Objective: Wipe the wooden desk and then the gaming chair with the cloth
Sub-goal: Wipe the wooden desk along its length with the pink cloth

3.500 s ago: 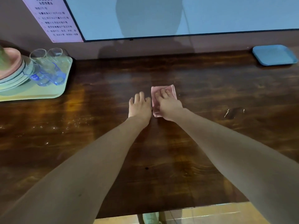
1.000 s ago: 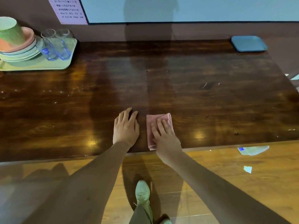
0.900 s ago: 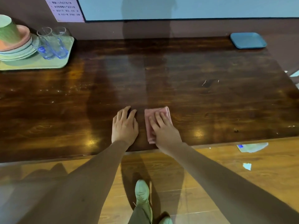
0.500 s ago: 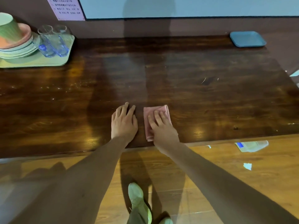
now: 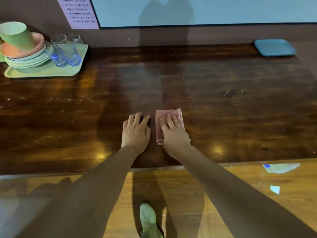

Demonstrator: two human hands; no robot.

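Note:
A folded pink cloth (image 5: 160, 117) lies on the dark wooden desk (image 5: 223, 121), a short way in from its front edge. My right hand (image 5: 173, 133) presses flat on the cloth with straight fingers and covers its lower right part. My left hand (image 5: 136, 132) rests flat on the bare wood just left of the cloth, fingers together. The gaming chair is not in view.
A green tray (image 5: 68, 71) at the back left carries stacked plates (image 5: 25, 59), a green cup (image 5: 16, 37) and two clear glasses (image 5: 66, 50). A blue square plate (image 5: 274, 48) sits at the back right. Small crumbs (image 5: 226, 92) lie right of centre. Wooden floor and my shoe (image 5: 149, 220) show below.
Since 3.5 s ago both hands and the cloth came back from mid-desk toward the front edge. Over the last second they slid a little forward, away from that edge.

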